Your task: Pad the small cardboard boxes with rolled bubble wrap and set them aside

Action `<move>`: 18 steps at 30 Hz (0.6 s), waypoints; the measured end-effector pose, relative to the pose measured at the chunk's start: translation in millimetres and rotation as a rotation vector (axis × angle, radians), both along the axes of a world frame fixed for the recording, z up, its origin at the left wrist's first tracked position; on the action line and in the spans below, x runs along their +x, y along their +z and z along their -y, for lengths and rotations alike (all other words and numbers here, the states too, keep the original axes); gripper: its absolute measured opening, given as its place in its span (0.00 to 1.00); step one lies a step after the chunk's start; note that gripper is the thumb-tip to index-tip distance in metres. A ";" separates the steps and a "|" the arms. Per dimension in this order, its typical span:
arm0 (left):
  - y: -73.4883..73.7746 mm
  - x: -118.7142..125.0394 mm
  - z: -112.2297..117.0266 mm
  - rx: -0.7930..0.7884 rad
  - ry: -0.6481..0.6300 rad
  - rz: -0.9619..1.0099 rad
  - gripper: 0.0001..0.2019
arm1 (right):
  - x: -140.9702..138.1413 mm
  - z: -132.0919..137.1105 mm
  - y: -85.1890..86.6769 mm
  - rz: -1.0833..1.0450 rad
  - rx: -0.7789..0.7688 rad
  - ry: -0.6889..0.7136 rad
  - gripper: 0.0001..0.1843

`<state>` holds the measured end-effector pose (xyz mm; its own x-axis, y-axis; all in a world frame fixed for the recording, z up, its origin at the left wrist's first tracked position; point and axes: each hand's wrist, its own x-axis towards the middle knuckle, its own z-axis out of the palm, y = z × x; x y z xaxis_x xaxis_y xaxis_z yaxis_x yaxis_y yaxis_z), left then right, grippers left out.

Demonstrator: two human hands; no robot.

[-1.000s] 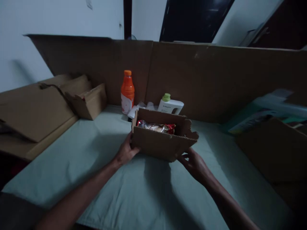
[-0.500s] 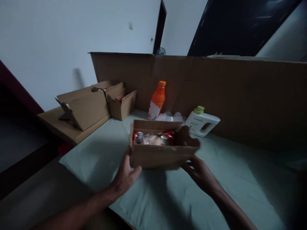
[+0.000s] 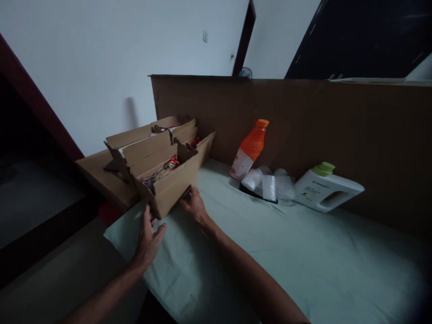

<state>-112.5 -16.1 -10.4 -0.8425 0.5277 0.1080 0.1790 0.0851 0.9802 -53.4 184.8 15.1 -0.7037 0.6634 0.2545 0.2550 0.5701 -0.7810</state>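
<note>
A small open cardboard box (image 3: 177,186) sits at the left of the green cloth, close against the other boxes. Shiny packets (image 3: 164,170), some of them red, lie inside it. My left hand (image 3: 147,240) supports the box at its near left corner, thumb stretched out below the corner. At the lower right side, my right hand (image 3: 195,207) has its fingers curled at the bottom edge, where the fingertips are partly hidden. Whether the box bottom fully rests on the cloth I cannot tell.
More cardboard boxes (image 3: 130,139) stand behind on a flat cardboard piece (image 3: 101,173). To the right are an orange-capped bottle (image 3: 250,150), bubble-wrapped items (image 3: 269,186) on a dark tray, and a white jug (image 3: 313,191) with a green cap. A tall cardboard panel (image 3: 286,112) borders the back.
Both hands have carried the box from the middle of the cloth leftward to the other boxes, turning it on the way. The view has swung left.
</note>
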 end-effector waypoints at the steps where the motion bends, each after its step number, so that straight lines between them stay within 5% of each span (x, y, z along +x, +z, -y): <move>1: -2.8 1.0 -1.3 0.001 -0.003 0.051 0.43 | -3.9 2.5 -7.8 0.018 0.009 0.021 0.41; 5: -8.8 -5.7 -10.4 0.022 -0.032 0.110 0.46 | -20.7 3.4 -24.2 0.074 0.057 0.096 0.44; 10: -14.9 -23.8 -20.5 -0.009 -0.015 0.086 0.44 | -27.8 3.8 -22.2 0.137 0.134 0.142 0.42; 18: -25.2 1.3 17.8 -0.068 -0.057 0.099 0.43 | 48.7 67.8 -19.4 0.214 0.390 0.324 0.23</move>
<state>-111.2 -33.9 -35.6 -0.8157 0.5784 -0.0118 0.0884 0.1447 0.9855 -4.7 117.0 -4.3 -0.9191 0.2895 0.2674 0.1482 0.8826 -0.4461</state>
